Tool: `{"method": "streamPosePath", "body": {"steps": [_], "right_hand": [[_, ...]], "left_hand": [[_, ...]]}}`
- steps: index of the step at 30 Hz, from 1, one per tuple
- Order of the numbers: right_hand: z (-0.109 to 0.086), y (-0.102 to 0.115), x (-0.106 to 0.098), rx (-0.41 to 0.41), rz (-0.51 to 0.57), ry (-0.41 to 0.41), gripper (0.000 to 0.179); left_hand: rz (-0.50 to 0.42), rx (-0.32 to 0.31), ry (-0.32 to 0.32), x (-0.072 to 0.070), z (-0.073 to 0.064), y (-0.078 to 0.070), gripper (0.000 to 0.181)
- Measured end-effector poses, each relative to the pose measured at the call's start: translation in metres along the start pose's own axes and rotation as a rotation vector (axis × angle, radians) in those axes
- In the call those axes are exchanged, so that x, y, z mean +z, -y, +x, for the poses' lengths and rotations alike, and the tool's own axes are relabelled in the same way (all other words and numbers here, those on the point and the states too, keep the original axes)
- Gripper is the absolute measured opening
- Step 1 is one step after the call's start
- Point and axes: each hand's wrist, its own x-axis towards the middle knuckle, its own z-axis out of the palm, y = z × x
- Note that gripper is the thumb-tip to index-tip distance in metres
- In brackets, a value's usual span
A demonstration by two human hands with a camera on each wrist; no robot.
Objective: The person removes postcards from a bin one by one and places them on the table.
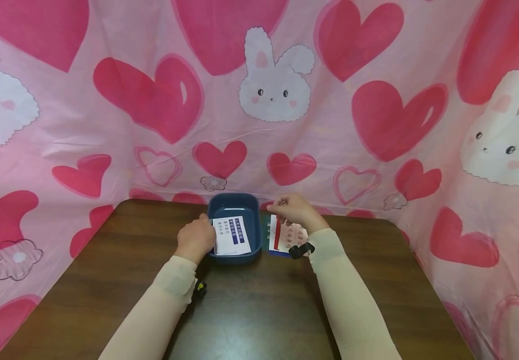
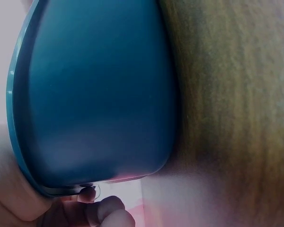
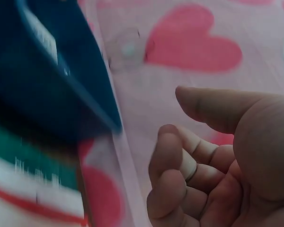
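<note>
A dark blue plastic basin (image 1: 253,212) stands near the table's far edge. Inside lies a white booklet (image 1: 229,245) with blue blocks of printed characters. My left hand (image 1: 196,237) grips the basin's left side, its fingers curled at the rim in the left wrist view. Right of the basin, overlapping booklets (image 1: 277,235) with white, red, green and blue parts lie on the table. My right hand (image 1: 297,210) hovers over them, fingers loosely bent, thumb apart from the fingertips. Nothing shows between them in the right wrist view. My right wrist and hand cover part of the booklets.
The brown wooden table (image 1: 232,310) reaches back to a pink curtain (image 1: 223,135) printed with hearts and rabbits, which also hangs at both sides. A black strap (image 1: 302,250) circles my right wrist.
</note>
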Motion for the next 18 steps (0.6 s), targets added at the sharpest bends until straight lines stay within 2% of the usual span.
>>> {"method": "streamPosePath", "body": {"steps": [5, 10, 13, 18], "right_hand": [[0.016, 0.039, 0.023, -0.018, -0.043, 0.076, 0.033], [0.033, 0.065, 0.048, -0.010, -0.145, 0.131, 0.039], [0.043, 0.074, 0.060, -0.001, -0.163, 0.168, 0.044], [0.058, 0.079, 0.073, 0.044, -0.118, 0.194, 0.042]], "left_hand": [[-0.007, 0.006, 0.008, -0.001, 0.000, 0.001, 0.052], [-0.010, 0.007, 0.015, 0.000, 0.001, 0.002, 0.056], [-0.005, 0.004, 0.018, -0.001, 0.001, 0.002, 0.057], [0.001, -0.001, 0.023, -0.001, 0.002, 0.002, 0.059]]}}
